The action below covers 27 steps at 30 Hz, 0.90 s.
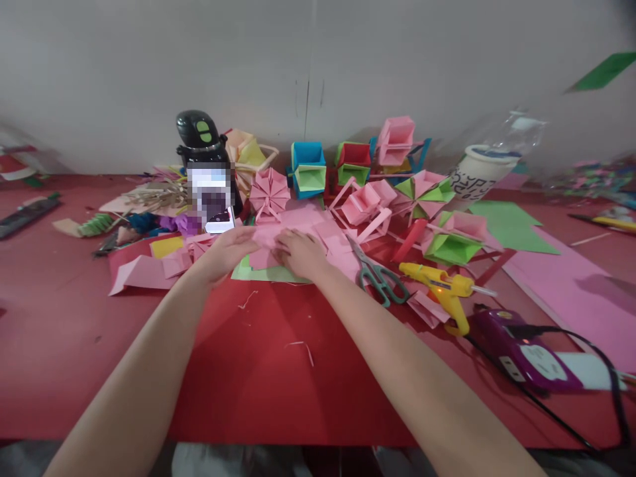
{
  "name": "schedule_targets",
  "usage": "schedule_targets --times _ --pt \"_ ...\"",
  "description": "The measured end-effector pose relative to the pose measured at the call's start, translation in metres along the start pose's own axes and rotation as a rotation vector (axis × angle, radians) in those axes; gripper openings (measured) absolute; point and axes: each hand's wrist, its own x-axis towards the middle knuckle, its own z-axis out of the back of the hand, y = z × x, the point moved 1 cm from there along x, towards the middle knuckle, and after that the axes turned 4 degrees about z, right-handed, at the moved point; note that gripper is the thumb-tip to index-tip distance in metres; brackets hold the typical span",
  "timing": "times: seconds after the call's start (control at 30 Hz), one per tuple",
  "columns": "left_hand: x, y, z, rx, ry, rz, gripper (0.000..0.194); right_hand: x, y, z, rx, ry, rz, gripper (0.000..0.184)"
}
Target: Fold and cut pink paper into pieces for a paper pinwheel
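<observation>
Just in front of me, a piece of pink paper (267, 236) lies between both hands over a small stack of paper. My left hand (229, 253) has its fingertips closed on the paper's left edge. At the paper's right side, the fingers of my right hand (301, 254) are bent down and pressed onto it. Light green paper (242, 271) shows beneath, towards me. Grey-green scissors (380, 275) lie right of my right hand, and a yellow hot glue gun (440, 286) rests farther right. The undersides of my fingers are hidden.
Behind the hands stand folded paper pieces, among them a blue and green one (308, 169) and a pink pleated one (269, 192). A phone (212, 199) leans on a black bottle (199, 136). On the right are a purple power strip (529, 358) with cables and a white cup (479, 173).
</observation>
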Motion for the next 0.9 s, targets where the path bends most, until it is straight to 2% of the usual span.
schedule_targets --times 0.2,0.27,0.37,0.43,0.53,0.6,0.67,0.77,0.9 --pt "-0.009 -0.008 0.002 -0.167 -0.009 0.068 0.053 0.007 -0.008 0.010 0.030 -0.004 -0.050 0.019" --pt "-0.010 -0.010 0.002 -0.218 -0.028 0.082 0.052 0.010 -0.017 0.017 0.054 0.021 0.000 0.021" --pt "-0.009 -0.010 0.002 -0.272 -0.043 0.104 0.049 0.010 -0.031 0.028 0.092 0.071 0.114 0.045" --pt "-0.007 -0.011 0.002 -0.276 -0.067 0.088 0.045 0.008 -0.040 0.035 0.087 0.062 0.097 0.045" --pt "-0.005 -0.014 0.001 -0.269 -0.172 -0.009 0.033 0.005 -0.044 0.041 0.155 -0.087 0.107 0.030" --pt "-0.003 -0.015 -0.001 -0.288 -0.266 -0.071 0.026 0.004 -0.045 0.043 0.207 -0.249 0.073 0.030" --pt "-0.003 -0.015 -0.004 -0.306 -0.305 -0.093 0.023 0.004 -0.043 0.046 0.257 -0.389 0.014 0.035" --pt "-0.004 -0.014 -0.009 -0.262 -0.210 -0.057 0.026 0.005 -0.038 0.053 0.354 -0.502 -0.004 0.039" --pt "-0.007 -0.009 -0.017 -0.076 -0.030 0.003 0.040 0.006 -0.028 0.066 0.435 -0.577 0.099 0.040"
